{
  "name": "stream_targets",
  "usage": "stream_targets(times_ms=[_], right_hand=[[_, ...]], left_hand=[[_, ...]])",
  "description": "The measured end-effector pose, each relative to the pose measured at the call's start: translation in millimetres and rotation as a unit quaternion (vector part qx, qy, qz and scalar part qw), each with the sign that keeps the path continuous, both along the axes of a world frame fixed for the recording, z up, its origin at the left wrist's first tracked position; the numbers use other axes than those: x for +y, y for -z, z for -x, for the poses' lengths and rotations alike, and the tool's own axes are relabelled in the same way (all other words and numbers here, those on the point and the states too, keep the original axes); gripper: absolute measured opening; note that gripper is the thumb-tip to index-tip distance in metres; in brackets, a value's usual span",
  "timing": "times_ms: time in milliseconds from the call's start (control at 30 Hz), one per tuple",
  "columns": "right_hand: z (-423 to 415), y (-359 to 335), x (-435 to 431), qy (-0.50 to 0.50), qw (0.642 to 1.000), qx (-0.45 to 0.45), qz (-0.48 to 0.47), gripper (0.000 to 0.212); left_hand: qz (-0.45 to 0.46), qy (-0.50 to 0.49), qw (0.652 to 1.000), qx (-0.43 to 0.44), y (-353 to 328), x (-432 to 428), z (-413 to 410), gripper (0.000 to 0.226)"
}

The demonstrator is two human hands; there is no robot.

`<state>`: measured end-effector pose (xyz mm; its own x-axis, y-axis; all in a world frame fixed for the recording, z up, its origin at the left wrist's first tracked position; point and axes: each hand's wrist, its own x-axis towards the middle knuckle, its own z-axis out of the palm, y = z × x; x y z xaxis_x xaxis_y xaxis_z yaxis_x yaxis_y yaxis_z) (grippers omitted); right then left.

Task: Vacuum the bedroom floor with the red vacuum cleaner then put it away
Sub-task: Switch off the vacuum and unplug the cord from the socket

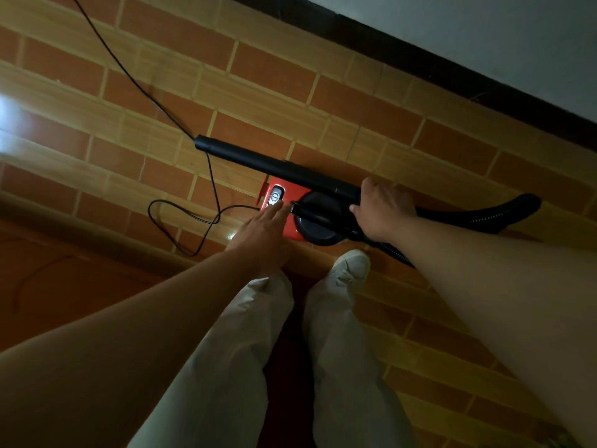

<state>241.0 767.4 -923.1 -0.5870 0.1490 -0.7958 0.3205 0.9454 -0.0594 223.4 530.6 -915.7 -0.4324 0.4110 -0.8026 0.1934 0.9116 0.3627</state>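
The red vacuum cleaner (290, 192) sits on the tiled floor just ahead of my feet, with a round black top and a grey switch near its left end. A black rigid tube (258, 158) lies across it, pointing up and left. My right hand (382, 210) grips the tube where it meets the black ribbed hose (484, 215). My left hand (263, 229) reaches flat toward the vacuum, fingertips touching the switch area. The hose curls off to the right.
A thin black power cord (181, 218) loops on the floor left of the vacuum and runs away to the upper left. A dark skirting board and pale wall (484, 37) cross the upper right. My legs and a white shoe (352, 263) stand close behind the vacuum.
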Motion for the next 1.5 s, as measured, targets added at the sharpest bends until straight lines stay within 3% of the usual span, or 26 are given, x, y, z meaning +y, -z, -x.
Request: stream_targets(times_ms=[367, 533, 633, 767, 833, 1000, 1233, 1500], right_hand=[[-2.7, 43.5, -4.1, 0.026, 1.0, -0.015, 0.0, 0.036], [-3.0, 57.8, -10.8, 0.024, 1.0, -0.01, 0.0, 0.036], [-4.8, 63.1, -12.3, 0.029, 1.0, -0.009, 0.006, 0.037], [-9.3, 69.5, -13.3, 0.034, 0.999, -0.023, 0.022, 0.039], [-12.7, 72.1, -14.0, 0.042, 0.998, -0.033, 0.036, 0.05], [-25.1, 79.6, -17.9, 0.013, 0.998, -0.004, 0.061, 0.086], [-32.7, 81.9, -19.5, -0.048, 0.996, 0.062, 0.034, 0.057], [-15.9, 80.0, -2.8, -0.011, 0.997, 0.074, 0.0, 0.051]], left_hand=[[-0.032, 0.063, 0.997, -0.007, 57.5, 15.9, 14.2, 0.078], [-0.1, 0.096, 0.982, 0.13, 73.9, 21.6, 24.1, 0.071], [-0.083, 0.124, 0.97, 0.19, 86.4, 24.8, 28.0, 0.082], [-0.038, 0.199, 0.967, 0.155, 103.3, 31.8, 30.9, 0.103], [-0.017, 0.249, 0.958, 0.14, 108.5, 36.2, 29.9, 0.108], [-0.009, 0.272, 0.95, 0.155, 125.1, 43.5, 29.8, 0.091], [0.004, 0.299, 0.937, 0.18, 128.6, 46.1, 23.5, 0.082], [-0.011, 0.286, 0.935, 0.21, 125.6, 79.7, 44.5, 0.073]])
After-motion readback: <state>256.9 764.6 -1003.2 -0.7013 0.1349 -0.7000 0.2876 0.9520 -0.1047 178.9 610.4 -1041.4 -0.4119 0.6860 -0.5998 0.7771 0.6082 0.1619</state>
